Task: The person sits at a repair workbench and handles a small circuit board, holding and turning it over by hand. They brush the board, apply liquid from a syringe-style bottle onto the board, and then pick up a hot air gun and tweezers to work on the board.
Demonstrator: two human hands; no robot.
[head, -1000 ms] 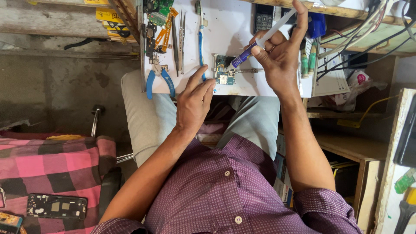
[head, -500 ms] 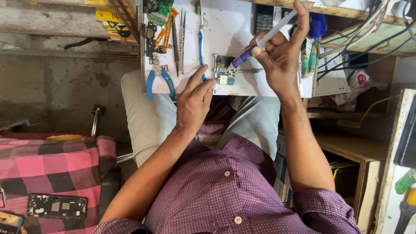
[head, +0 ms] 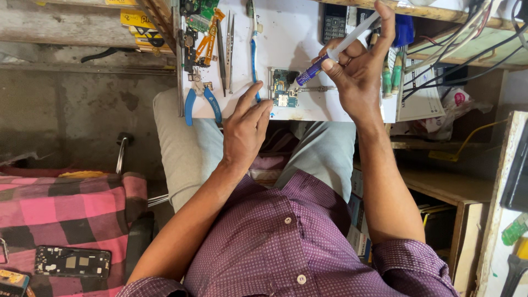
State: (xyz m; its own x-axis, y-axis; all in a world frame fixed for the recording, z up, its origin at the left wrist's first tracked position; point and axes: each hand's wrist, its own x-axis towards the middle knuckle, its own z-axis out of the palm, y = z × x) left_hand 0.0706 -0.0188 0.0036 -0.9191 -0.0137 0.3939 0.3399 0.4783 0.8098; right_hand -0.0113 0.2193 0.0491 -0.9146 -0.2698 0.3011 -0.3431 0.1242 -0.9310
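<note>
A small green circuit board (head: 282,93) lies on the white work board (head: 297,33) that rests across my lap. My right hand (head: 357,71) grips a white syringe-like applicator with a blue barrel (head: 330,55), its tip pointing down at the circuit board. My left hand (head: 246,126) rests flat at the near edge of the white board, fingers spread, fingertips just left of the circuit board and holding nothing.
Blue-handled pliers (head: 201,99), tweezers (head: 225,49), orange tools (head: 208,38) and a blue toothbrush (head: 254,60) lie on the board's left part. A dark keypad phone (head: 334,22) sits at the top. A phone frame (head: 71,262) rests on pink checked cloth (head: 66,214) at lower left.
</note>
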